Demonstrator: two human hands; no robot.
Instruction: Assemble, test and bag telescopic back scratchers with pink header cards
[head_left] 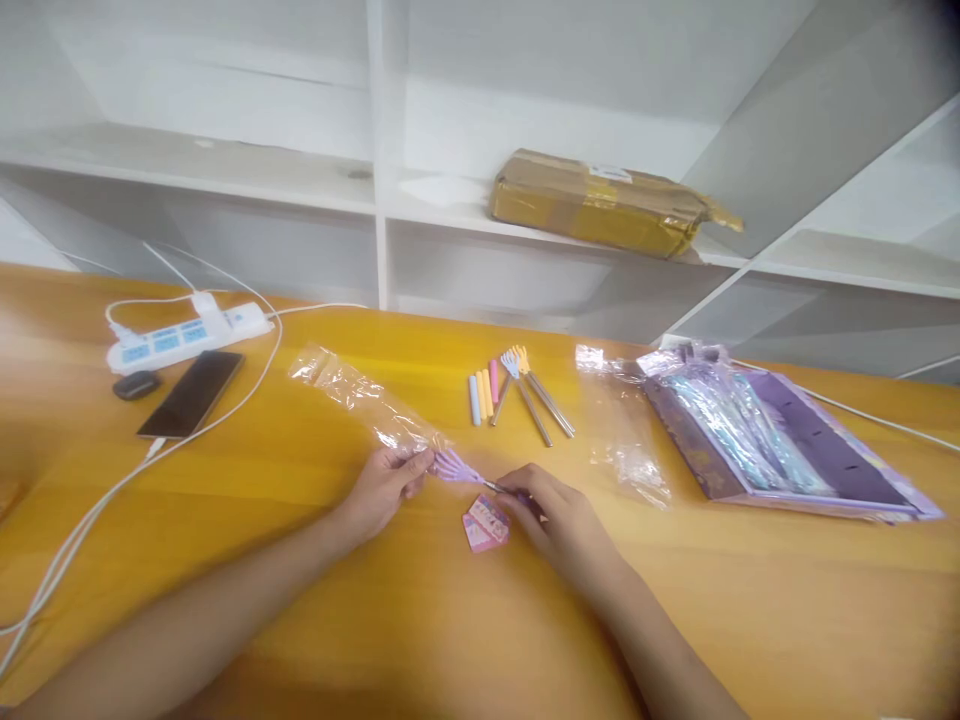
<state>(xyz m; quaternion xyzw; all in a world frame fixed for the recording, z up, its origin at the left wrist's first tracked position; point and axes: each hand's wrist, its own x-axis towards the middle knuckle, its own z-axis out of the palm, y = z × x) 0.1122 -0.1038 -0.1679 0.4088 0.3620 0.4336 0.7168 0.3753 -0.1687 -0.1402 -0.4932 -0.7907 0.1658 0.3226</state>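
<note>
A purple claw-headed back scratcher (459,468) is stretched between my hands. My left hand (384,492) pinches it at the tips of its claw. My right hand (559,515) has its fingers closed round the metal handle. Just behind my left fingers lies a clear plastic bag (367,400), its near end close to the claw; I cannot tell whether the fingers catch it too. Small pink printed cards (486,523) rest on the table below the scratcher. Further back are several back scratchers (529,395) with blue and yellow claws, beside coloured tubes (484,393).
To the right, more clear bags (626,430) lie beside a purple box (855,455) holding wrapped items. On the left are a phone (191,395), a black case (137,385), a power strip (187,338) and loose white cables. A taped carton (600,205) sits on the shelf.
</note>
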